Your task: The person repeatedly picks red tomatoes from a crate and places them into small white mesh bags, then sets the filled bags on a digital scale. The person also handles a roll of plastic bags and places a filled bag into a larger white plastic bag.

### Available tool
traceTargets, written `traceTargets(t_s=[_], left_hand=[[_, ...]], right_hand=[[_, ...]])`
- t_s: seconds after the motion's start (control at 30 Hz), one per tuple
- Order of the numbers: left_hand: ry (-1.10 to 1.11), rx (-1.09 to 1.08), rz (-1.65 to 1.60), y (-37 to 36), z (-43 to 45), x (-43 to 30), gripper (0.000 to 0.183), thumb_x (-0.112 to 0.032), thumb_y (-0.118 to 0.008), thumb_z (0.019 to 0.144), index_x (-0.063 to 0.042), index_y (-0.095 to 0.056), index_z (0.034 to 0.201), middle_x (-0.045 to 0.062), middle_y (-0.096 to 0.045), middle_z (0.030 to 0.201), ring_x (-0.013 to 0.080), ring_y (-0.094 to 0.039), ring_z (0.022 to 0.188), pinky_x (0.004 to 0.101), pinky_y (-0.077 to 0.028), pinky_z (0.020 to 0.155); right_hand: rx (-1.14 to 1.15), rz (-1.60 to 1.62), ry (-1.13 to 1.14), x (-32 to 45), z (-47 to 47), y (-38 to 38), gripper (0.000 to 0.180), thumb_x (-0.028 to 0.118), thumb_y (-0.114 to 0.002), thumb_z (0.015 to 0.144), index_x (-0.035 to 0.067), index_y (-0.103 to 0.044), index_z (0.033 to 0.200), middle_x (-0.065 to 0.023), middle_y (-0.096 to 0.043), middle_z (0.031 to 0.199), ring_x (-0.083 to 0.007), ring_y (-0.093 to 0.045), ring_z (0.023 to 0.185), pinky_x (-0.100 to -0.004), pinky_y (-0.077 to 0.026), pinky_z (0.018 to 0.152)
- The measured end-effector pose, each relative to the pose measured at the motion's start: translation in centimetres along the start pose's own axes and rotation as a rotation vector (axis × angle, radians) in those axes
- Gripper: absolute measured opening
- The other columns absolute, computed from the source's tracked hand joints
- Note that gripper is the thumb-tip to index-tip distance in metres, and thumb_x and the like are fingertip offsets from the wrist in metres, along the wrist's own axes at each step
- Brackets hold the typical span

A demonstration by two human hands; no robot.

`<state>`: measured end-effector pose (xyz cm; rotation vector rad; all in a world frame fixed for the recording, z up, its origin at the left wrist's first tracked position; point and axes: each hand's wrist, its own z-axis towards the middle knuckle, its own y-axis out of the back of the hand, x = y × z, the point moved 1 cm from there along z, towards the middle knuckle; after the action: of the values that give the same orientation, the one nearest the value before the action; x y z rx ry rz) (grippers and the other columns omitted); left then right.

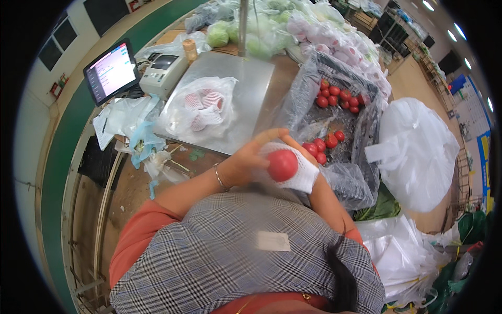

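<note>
A red tomato [282, 165], partly covered by a white foam net sleeve [304, 176], is held between my two hands in front of my chest. My left hand [251, 159] grips it from the left, its thumb blurred beside the tomato. Mostly hidden behind the sleeve, my right hand [301, 148] supports it from the right. Ahead to the left, several tomatoes in foam nets [204, 108] sit on a clear plastic bag [172, 121], which lies on a metal scale plate [255, 82]. A plastic-lined crate [364, 145] at right contains loose red tomatoes [333, 92].
A lit screen [111, 72] and a label printer [162, 74] stand at the left. Bagged vegetables [274, 27] pile up behind the metal pole [243, 31]. To the right are a large stuffed white plastic bag [419, 157] and loose plastic bags [396, 243].
</note>
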<state>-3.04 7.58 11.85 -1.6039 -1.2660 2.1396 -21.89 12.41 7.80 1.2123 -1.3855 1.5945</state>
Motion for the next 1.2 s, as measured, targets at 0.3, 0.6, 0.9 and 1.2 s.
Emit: traceTargets(t_s=[0.3, 0.6, 0.9, 1.2], left_hand=[[-0.202, -0.013, 0.681, 2.3, -2.1, -3.6, 0.078, -0.013, -0.075, 0.069, -0.004, -0.040, 0.138, 0.009, -0.050, 0.129, 0.0187, -0.050, 0.119, 0.0336, -0.040, 0.102], [-0.579, -0.706, 1.395, 14.0, -1.9, -11.2, 0.063, -0.001, -0.071, 0.070, -0.002, -0.049, 0.129, 0.010, -0.059, 0.115, 0.0205, -0.058, 0.107, 0.0307, -0.047, 0.092], [-0.266, -0.524, 0.885, 23.4, 1.2, -13.0, 0.050, -0.003, -0.072, 0.075, -0.005, -0.053, 0.122, 0.008, -0.063, 0.107, 0.0138, -0.061, 0.097, 0.0274, -0.050, 0.084], [-0.175, -0.852, 1.674, 32.5, 1.0, -17.1, 0.033, -0.018, -0.063, 0.081, 0.006, -0.062, 0.104, 0.024, -0.065, 0.103, 0.0327, -0.064, 0.097, 0.0367, -0.049, 0.086]], right_hand=[[-0.172, 0.351, 0.168, 0.6, 1.3, -2.7, 0.059, -0.008, -0.062, 0.080, 0.003, -0.043, 0.135, -0.0077, -0.060, 0.101, -0.0167, -0.061, 0.095, -0.0304, -0.053, 0.083], [-0.154, -0.482, 0.266, 2.4, 15.0, -4.5, 0.052, 0.011, -0.071, 0.082, -0.001, -0.051, 0.129, -0.0131, -0.061, 0.114, -0.0179, -0.060, 0.098, -0.0297, -0.050, 0.081], [-0.466, -0.804, 0.041, -6.3, 31.4, -1.4, 0.055, 0.028, -0.072, 0.081, -0.004, -0.055, 0.122, -0.0174, -0.065, 0.099, -0.0291, -0.062, 0.094, -0.0399, -0.048, 0.086], [-0.179, 0.067, -0.117, 2.0, 22.2, -6.6, 0.012, 0.011, -0.058, 0.091, 0.003, -0.061, 0.100, 0.0021, -0.048, 0.061, -0.0077, -0.038, 0.048, -0.0242, -0.033, 0.047]])
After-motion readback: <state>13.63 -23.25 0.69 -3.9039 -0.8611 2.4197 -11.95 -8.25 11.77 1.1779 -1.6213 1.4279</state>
